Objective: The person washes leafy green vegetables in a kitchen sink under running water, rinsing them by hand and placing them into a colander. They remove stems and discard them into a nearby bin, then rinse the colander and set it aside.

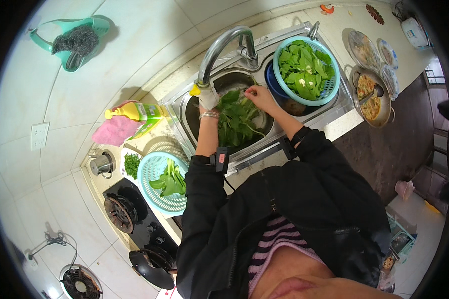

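Leafy greens (235,119) with long stems fill the left basin of the steel sink (194,129). Above them arches a chrome faucet (224,37), a white cloth cover (208,98) hanging at its mouth. My left hand (205,110) is at the edge of the greens, mostly hidden behind that cloth, with bangles on its wrist. Over the basin's far right side, my right hand (261,98) has its fingertips drawn together beside pale stems; whether a stem is between them is unclear.
A blue colander (337,80) of picked leaves stands over the right basin. Left of the sink are a yellow soap bottle (129,111), a pink cloth (116,130), another colander (149,164) and a gas stove (140,209). Rightward sits a pan of food (386,98) with a ladle.
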